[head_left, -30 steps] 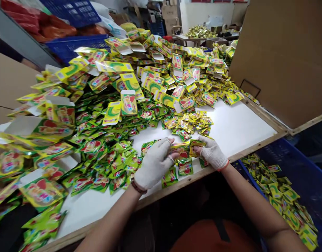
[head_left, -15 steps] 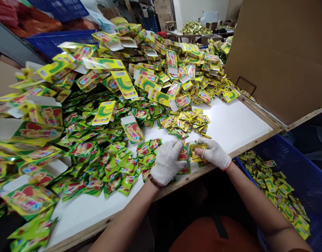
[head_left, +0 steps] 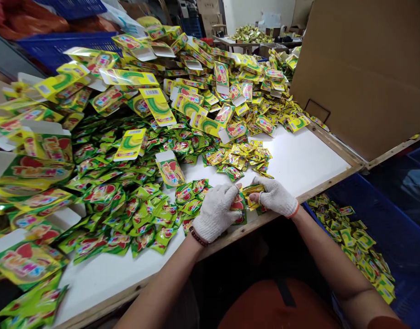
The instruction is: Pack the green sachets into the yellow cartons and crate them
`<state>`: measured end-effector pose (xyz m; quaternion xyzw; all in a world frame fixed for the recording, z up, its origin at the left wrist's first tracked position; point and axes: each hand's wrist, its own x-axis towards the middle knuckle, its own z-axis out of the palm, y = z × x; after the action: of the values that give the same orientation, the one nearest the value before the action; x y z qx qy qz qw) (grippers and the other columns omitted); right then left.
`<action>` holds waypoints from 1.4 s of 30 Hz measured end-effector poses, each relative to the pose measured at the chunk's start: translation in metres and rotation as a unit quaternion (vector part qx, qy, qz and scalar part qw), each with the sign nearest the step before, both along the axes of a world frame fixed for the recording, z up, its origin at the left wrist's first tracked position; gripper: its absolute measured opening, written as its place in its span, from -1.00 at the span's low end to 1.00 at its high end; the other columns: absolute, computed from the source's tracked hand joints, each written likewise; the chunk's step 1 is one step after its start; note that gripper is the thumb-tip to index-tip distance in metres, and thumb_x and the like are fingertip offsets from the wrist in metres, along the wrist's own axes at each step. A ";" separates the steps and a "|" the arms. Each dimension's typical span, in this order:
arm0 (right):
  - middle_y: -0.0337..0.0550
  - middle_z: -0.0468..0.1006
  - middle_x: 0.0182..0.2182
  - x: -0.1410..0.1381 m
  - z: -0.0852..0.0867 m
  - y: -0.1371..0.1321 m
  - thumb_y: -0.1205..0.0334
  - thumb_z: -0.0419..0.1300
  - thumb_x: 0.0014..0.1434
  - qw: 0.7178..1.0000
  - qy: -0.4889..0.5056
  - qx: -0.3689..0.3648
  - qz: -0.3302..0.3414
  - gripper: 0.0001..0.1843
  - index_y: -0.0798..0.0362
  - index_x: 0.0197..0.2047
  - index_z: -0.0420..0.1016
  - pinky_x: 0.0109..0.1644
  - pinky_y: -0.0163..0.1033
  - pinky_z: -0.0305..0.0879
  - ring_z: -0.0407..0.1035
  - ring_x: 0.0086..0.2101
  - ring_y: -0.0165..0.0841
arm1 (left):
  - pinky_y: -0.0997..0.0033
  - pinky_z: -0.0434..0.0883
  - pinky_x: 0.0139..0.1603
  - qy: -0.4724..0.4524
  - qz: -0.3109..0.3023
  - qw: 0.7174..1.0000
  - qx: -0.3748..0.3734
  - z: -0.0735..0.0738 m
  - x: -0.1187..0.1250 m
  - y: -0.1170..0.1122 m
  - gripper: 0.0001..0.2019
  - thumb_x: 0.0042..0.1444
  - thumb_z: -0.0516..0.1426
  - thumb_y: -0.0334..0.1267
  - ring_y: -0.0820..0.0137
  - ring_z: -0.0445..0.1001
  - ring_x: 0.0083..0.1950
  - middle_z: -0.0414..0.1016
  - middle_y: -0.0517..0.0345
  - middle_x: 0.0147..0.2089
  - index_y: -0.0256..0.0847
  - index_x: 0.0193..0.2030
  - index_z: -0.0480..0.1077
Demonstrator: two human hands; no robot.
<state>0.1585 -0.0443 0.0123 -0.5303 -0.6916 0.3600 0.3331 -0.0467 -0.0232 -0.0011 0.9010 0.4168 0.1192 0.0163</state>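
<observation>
My left hand (head_left: 216, 211), in a white knit glove, is closed on a small green carton (head_left: 239, 208) with red watermelon print. The glove covers much of this carton. Beside it, my right hand (head_left: 275, 197), also gloved, pinches yellow sachets (head_left: 253, 190) between thumb and fingers, right by the carton's side. Both hands are low over the table's front edge. Left of my left hand lie green sachets (head_left: 192, 194), and just beyond the hands is a small heap of yellow sachets (head_left: 246, 157). An open-flapped carton (head_left: 170, 169) lies on the white tabletop.
A large heap of yellow-green cartons (head_left: 155, 105) covers the back and left of the white table (head_left: 295, 160). A wooden rim (head_left: 328, 188) edges it. Brown cardboard (head_left: 360, 77) stands at right. Below is a blue crate (head_left: 370, 219) with sachets. Another blue crate (head_left: 66, 45) sits back left.
The yellow sachets in my right hand have tipped from facing up to nearly edge-on, close against the carton. My left hand keeps its hold. The whole view has shifted slightly.
</observation>
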 end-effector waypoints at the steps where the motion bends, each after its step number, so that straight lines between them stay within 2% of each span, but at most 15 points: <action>1: -0.29 0.46 -0.45 0.002 0.000 0.000 0.13 0.27 0.06 1.000 0.012 -0.015 0.008 -0.81 0.06 -0.32 0.43 -0.33 -0.33 0.20 0.29 -0.41 -0.40 | 0.13 0.37 -0.06 -0.001 0.001 1.000 0.006 0.000 0.000 0.000 -0.36 -0.09 0.24 -0.27 0.08 0.47 -0.02 0.51 -0.08 0.01 -0.21 0.22 0.32; 3: -0.30 0.46 -0.46 0.004 0.001 0.001 0.16 0.29 0.01 0.999 0.029 -0.041 0.008 -0.81 0.06 -0.32 0.44 -0.33 -0.32 0.21 0.30 -0.42 -0.40 | 0.11 0.36 -0.07 0.004 0.001 1.000 0.027 0.000 0.001 -0.003 -0.34 -0.10 0.25 -0.27 0.07 0.47 -0.03 0.51 -0.09 0.02 -0.20 0.22 0.32; 7: -0.32 0.39 -0.55 -0.002 0.000 0.001 0.25 0.22 -0.02 0.997 0.020 -0.070 -0.039 -0.91 0.07 -0.41 0.39 -0.38 -0.34 0.18 0.25 -0.48 -0.44 | 0.09 0.34 -0.08 0.009 -0.005 0.997 0.078 -0.002 0.004 -0.010 -0.36 -0.07 0.25 -0.25 0.06 0.46 -0.03 0.51 -0.11 0.03 -0.22 0.22 0.32; 12: -0.28 0.39 -0.53 -0.013 0.000 -0.002 0.22 0.16 0.05 0.997 -0.028 0.029 -0.062 -0.90 0.05 -0.45 0.36 -0.35 -0.32 0.16 0.23 -0.44 -0.42 | 0.07 0.35 -0.09 0.001 0.002 0.997 0.077 -0.007 0.004 -0.012 -0.36 -0.07 0.26 -0.25 0.05 0.45 -0.05 0.51 -0.14 0.01 -0.23 0.22 0.32; 14: -0.29 0.38 -0.54 -0.010 -0.001 -0.003 0.15 0.18 0.06 0.999 0.012 0.000 -0.038 -0.84 0.06 -0.44 0.37 -0.38 -0.34 0.15 0.22 -0.46 -0.44 | 0.08 0.36 -0.08 -0.011 0.000 0.998 0.063 -0.009 0.004 -0.011 -0.34 -0.09 0.26 -0.26 0.06 0.45 -0.05 0.51 -0.12 0.01 -0.20 0.23 0.31; 16: -0.30 0.41 -0.54 -0.005 -0.003 -0.003 0.07 0.24 0.04 0.995 0.071 -0.063 -0.014 -0.76 0.08 -0.41 0.40 -0.41 -0.36 0.16 0.23 -0.49 -0.47 | 0.09 0.36 -0.06 -0.023 -0.001 0.998 0.060 -0.009 0.005 -0.010 -0.34 -0.08 0.25 -0.26 0.07 0.45 -0.03 0.51 -0.11 0.01 -0.18 0.24 0.30; 18: -0.27 0.46 -0.51 -0.001 -0.004 -0.003 0.02 0.28 0.01 0.987 0.116 -0.112 -0.014 -0.70 0.11 -0.37 0.45 -0.41 -0.36 0.20 0.27 -0.49 -0.46 | 0.08 0.35 -0.05 -0.027 -0.001 0.997 0.069 -0.007 0.006 -0.010 -0.34 -0.07 0.24 -0.25 0.05 0.45 -0.02 0.51 -0.12 0.02 -0.20 0.25 0.30; 20: -0.25 0.47 -0.50 0.000 -0.006 -0.003 0.01 0.28 0.00 0.985 0.123 -0.119 -0.032 -0.68 0.12 -0.35 0.48 -0.40 -0.35 0.21 0.27 -0.49 -0.46 | 0.06 0.34 -0.06 -0.023 0.003 0.996 0.080 -0.005 0.007 -0.010 -0.36 -0.06 0.24 -0.24 0.04 0.45 -0.02 0.51 -0.12 0.02 -0.23 0.24 0.31; 24: -0.25 0.47 -0.49 -0.004 -0.009 -0.003 0.19 0.22 0.04 0.994 0.062 -0.068 -0.066 -0.83 0.12 -0.35 0.52 -0.35 -0.32 0.21 0.27 -0.46 -0.44 | 0.06 0.34 -0.10 0.003 0.011 0.996 0.091 -0.004 0.006 -0.011 -0.36 -0.06 0.24 -0.24 0.03 0.46 -0.05 0.52 -0.13 0.00 -0.26 0.23 0.33; 28: -0.24 0.50 -0.44 -0.004 -0.007 -0.003 0.32 0.17 0.05 0.998 -0.009 -0.016 -0.054 -0.88 0.11 -0.33 0.52 -0.25 -0.29 0.24 0.32 -0.37 -0.38 | 0.08 0.36 -0.08 0.010 -0.036 0.996 0.086 -0.006 0.004 -0.012 -0.35 -0.08 0.24 -0.30 0.06 0.46 0.00 0.50 -0.14 0.06 -0.26 0.23 0.32; 31: -0.24 0.50 -0.43 -0.001 -0.006 -0.004 0.29 0.15 0.13 0.998 -0.051 0.021 -0.031 -0.90 0.08 -0.34 0.49 -0.24 -0.30 0.22 0.33 -0.36 -0.38 | 0.11 0.38 -0.05 -0.002 -0.059 0.996 0.069 -0.007 0.004 -0.010 -0.36 -0.07 0.23 -0.31 0.09 0.46 0.02 0.50 -0.13 0.07 -0.24 0.23 0.31; 33: -0.19 0.50 -0.41 -0.002 -0.007 -0.005 0.25 0.11 0.21 0.992 -0.090 0.069 -0.046 -0.86 0.07 -0.33 0.46 -0.23 -0.29 0.21 0.33 -0.35 -0.36 | 0.11 0.40 -0.04 -0.013 -0.051 0.997 0.052 -0.007 0.006 -0.009 -0.37 -0.06 0.22 -0.29 0.09 0.47 -0.01 0.51 -0.13 0.03 -0.25 0.23 0.31; 38: -0.05 0.51 -0.39 -0.017 -0.013 -0.010 0.24 0.04 0.27 0.947 -0.234 0.198 -0.097 -0.79 0.07 -0.29 0.47 -0.22 -0.24 0.17 0.33 -0.35 -0.29 | 0.15 0.43 0.00 -0.055 -0.025 0.998 0.034 -0.012 0.009 -0.010 -0.37 -0.05 0.20 -0.29 0.10 0.48 -0.04 0.52 -0.15 -0.04 -0.36 0.22 0.30; 40: -0.06 0.51 -0.40 -0.023 -0.013 -0.014 0.23 0.04 0.28 0.945 -0.235 0.197 -0.114 -0.80 0.07 -0.27 0.47 -0.25 -0.24 0.16 0.33 -0.37 -0.29 | 0.13 0.42 0.00 -0.053 -0.009 0.997 0.051 -0.013 0.009 -0.011 -0.39 -0.04 0.20 -0.29 0.09 0.48 -0.03 0.53 -0.14 -0.03 -0.34 0.21 0.30; 42: -0.11 0.51 -0.38 -0.025 -0.011 -0.018 0.19 0.11 0.26 0.964 -0.185 0.163 -0.104 -0.84 0.06 -0.21 0.46 -0.27 -0.26 0.18 0.33 -0.38 -0.31 | 0.10 0.41 -0.03 -0.034 0.007 0.997 0.072 -0.013 0.009 -0.012 -0.41 -0.04 0.20 -0.29 0.07 0.48 -0.04 0.53 -0.13 -0.03 -0.31 0.20 0.32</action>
<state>0.1340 -0.0621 0.0010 -0.5949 -0.7317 0.1012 0.3171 -0.0381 -0.0352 -0.0137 0.8924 0.4125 0.1794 -0.0352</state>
